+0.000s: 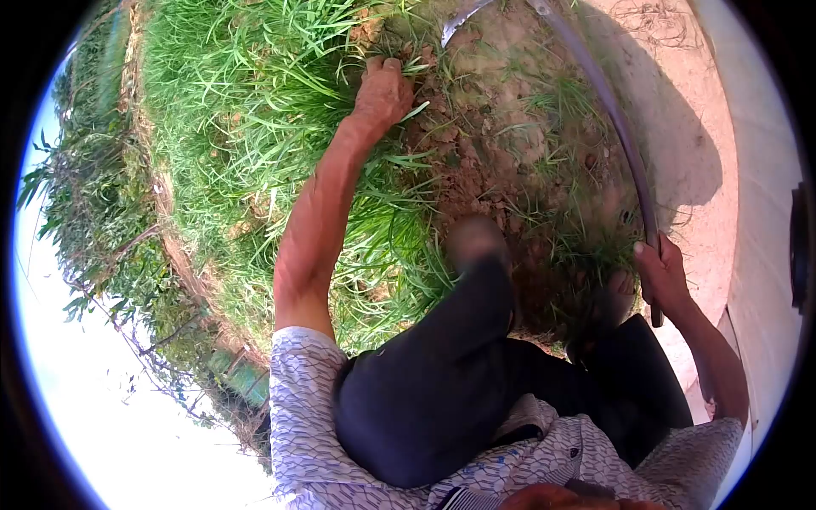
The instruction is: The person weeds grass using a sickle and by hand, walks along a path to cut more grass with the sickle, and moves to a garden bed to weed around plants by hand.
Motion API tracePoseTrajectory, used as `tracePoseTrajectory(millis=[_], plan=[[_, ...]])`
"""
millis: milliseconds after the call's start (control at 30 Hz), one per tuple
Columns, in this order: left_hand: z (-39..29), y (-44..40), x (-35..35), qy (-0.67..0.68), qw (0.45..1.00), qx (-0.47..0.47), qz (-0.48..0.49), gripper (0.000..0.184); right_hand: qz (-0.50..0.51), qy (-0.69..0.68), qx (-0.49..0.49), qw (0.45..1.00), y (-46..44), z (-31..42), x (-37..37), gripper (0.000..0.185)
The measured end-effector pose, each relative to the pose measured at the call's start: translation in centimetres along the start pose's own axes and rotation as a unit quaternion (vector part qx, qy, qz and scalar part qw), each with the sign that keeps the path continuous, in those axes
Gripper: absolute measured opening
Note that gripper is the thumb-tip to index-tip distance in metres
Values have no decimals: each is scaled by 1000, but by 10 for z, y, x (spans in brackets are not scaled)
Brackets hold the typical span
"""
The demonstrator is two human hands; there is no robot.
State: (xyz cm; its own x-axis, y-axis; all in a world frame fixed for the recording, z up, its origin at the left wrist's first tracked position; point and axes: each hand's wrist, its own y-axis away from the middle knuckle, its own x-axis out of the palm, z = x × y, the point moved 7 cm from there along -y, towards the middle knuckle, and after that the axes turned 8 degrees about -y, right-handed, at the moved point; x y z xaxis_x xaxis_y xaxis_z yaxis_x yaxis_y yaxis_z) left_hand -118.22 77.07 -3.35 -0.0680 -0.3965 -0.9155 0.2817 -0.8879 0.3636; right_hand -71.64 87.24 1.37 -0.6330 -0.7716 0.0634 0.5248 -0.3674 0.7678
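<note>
Right hand [663, 270] closed round the lower end of the long, curved, dark wooden handle [614, 106]; metal blade [463, 19] at its far end, over the brown bare soil [476, 144]. Left hand [384, 92] down at the soil's left edge, fingers among long green grass [280, 93]; can't tell if they're gripping it. One foot [476, 241] on the soil, nearer the body.

Your left hand [384, 95] has its fingertips hidden in the grass [255, 85]; their grip is unclear. The view's top edge cuts off the metal blade [463, 17]. Your left foot [476, 241] and right foot [619, 287] are blurred.
</note>
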Motion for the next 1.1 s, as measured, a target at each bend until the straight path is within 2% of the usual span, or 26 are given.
tracePoseTrajectory(millis=[33, 67, 100, 167, 233, 267, 333, 367, 433, 500, 533, 567, 600, 633, 667, 733, 767, 833, 867, 933, 967, 1000, 1033, 1100], plan=[[-3, 1, 39, 98, 991, -28, -89, 37, -1, 1, 1, 1000, 7, 3, -3, 26], [-34, 22, 7, 134, 986, -69, -69, 46, 13, -3, 53, 999, 15, 3, -6, 26], [-60, 37, -7, 129, 988, -53, -66, 44, 28, -7, 104, 994, 21, 0, -6, 27], [-86, 59, -23, 122, 990, -41, -63, 43, 22, -22, 93, 995, 18, -8, -3, 26], [-111, 75, -20, 116, 992, 26, 38, 44, 15, 10, 19, 1000, 7, -6, 4, 26], [-118, 84, -16, 116, 992, 25, 39, 44, 7, 30, 2, 1000, 1, -10, 6, 26], [-142, 106, -6, 166, 980, 95, 47, 43, 3, 29, 26, 999, 3, -18, 10, 27], [-149, 116, -3, 165, 981, 94, 47, 43, -4, 28, 46, 999, 4, -24, 12, 29], [-159, 137, 5, 298, 951, 51, 73, 40, 5, 193, -51, 980, 16, -67, -27, 31], [-171, 156, 6, 339, 937, 46, 75, 39, 4, 197, 132, 971, 53, -90, -56, 33], [-176, 160, 4, 376, 922, 47, 77, 39, 7, 201, 132, 971, 65, -90, -60, 33], [-178, 160, 3, 377, 922, 44, 77, 39, 11, 226, 113, 968, 75, -86, -61, 34], [-179, 161, 10, 336, 933, 27, 124, 38, 15, 249, 95, 964, 81, -85, -61, 35], [-179, 161, 16, 293, 940, 11, 172, 36, 16, 249, 97, 964, 83, -87, -62, 35], [-176, 159, 16, 294, 940, 10, 173, 36, 18, 214, 80, 973, 82, -85, -58, 35], [-150, 148, -12, 256, 967, -8, 11, 32, 20, 159, 54, 986, 66, -74, -45, 35], [-143, 148, -14, 253, 967, -12, 13, 32, 25, 158, 53, 986, 55, -67, -37, 35], [-124, 147, -21, 163, 985, -56, -21, 27, 8, 85, 79, 993, 37, -56, -23, 34], [-117, 148, -16, 156, 986, -63, 8, 27, 9, 85, 77, 993, 32, -54, -17, 34], [-109, 156, -7, 131, 989, -73, 17, 25, -19, 147, -11, 989, 23, -47, -9, 33], [-107, 159, -6, 107, 990, -84, 27, 23, -17, 150, -13, 988, 24, -55, -14, 33], [-107, 165, 4, 99, 984, -99, 105, 23, -5, 199, 0, 980, 26, -69, -25, 33], [-106, 170, 8, 102, 984, -104, 107, 23, 7, 248, 15, 969, 30, -74, -28, 33], [-100, 179, 7, 99, 986, -128, 47, 26, 18, 242, 46, 969, 32, -77, -30, 34]])
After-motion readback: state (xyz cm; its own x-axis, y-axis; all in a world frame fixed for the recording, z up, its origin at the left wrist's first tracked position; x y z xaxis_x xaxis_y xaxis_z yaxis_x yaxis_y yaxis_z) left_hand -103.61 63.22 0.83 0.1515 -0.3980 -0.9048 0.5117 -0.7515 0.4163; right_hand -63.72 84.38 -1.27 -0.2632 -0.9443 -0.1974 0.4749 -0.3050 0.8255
